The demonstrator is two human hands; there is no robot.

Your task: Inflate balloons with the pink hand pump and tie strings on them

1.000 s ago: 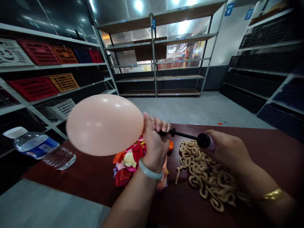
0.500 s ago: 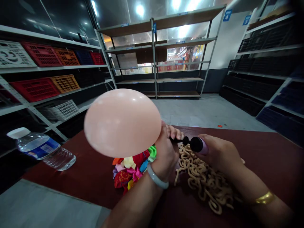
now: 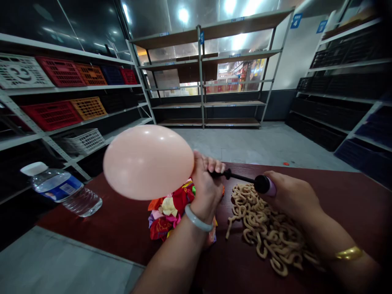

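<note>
Pink and round, the balloon is left of the pump. The left hand squeezes where they seem to meet, maybe trapping air; the right hand holds the purple end.

Far beyond the left fingers and rightward, a "4" is shown on a blue sign; the bottle label cannot be read.

the left fingers hide the neck of the pink balloon.
</note>
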